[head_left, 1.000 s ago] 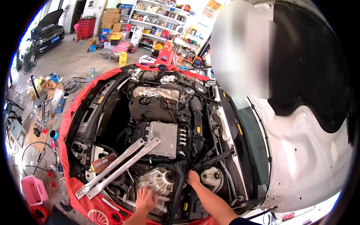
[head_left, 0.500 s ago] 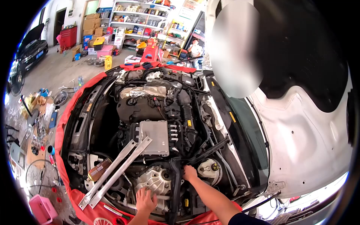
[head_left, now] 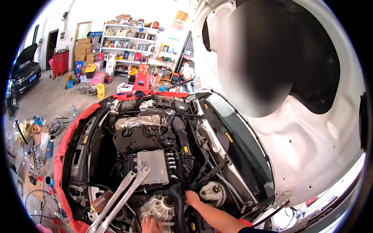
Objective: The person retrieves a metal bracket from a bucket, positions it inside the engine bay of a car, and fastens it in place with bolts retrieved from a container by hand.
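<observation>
My left hand (head_left: 150,225), at the bottom edge of the view, lies with fingers stretched out on or just over the near side of a silver cast-metal housing (head_left: 158,209). To the right of that housing, a thick black duct (head_left: 178,209) runs toward me. My right hand (head_left: 191,198) reaches down beside the duct; its fingertips are hidden, so whether they grip anything does not show. A round reservoir with a black cap (head_left: 216,188) sits just right of that hand. Farther in stands a flat grey metal module (head_left: 152,167) on the engine.
Two long metal bars (head_left: 123,199) lie slanted across the engine bay beside a small brown box (head_left: 101,201). Red cover cloth (head_left: 64,159) lines the car's front edge. The raised white hood (head_left: 303,147) fills the right. A person (head_left: 187,72) is near the shelves (head_left: 130,39).
The camera has tilted up, so the engine bay and both hands sit lower in view. My right hand stays beside the duct, and my left remains at the housing.
</observation>
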